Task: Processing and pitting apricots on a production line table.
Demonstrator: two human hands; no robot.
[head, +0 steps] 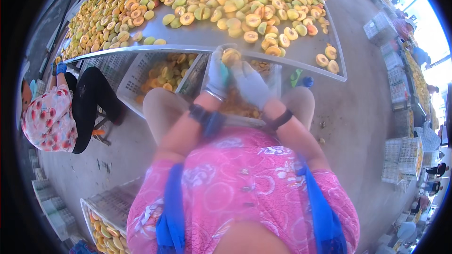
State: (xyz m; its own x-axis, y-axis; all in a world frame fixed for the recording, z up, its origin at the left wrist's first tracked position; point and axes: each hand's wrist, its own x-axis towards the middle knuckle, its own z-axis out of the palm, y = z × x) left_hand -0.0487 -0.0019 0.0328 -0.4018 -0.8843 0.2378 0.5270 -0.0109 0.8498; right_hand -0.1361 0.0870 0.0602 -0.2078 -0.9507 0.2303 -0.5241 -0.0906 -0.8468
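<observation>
Both my hands are in pale work gloves and meet at the metal table's near edge, above a crate between my knees. My left hand (218, 72) is closed around a yellow-orange halved fruit (231, 56), which looks like a peach or apricot. My right hand (249, 81) touches the same fruit from the right with its fingertips; blur hides whether it holds anything else. Many halved fruits (252, 20), several with the stone showing, lie on the metal table (197, 35). Under my hands, the plastic crate (277, 81) holds fruit pieces.
Left of my knees stands a white crate (129, 88) of fruit halves; another crate (84, 215) is at lower left. A co-worker in blue gloves (61, 67) sits at the far left. A green and blue object (307, 82) lies by my right knee. Stacked crates (402, 158) stand far right.
</observation>
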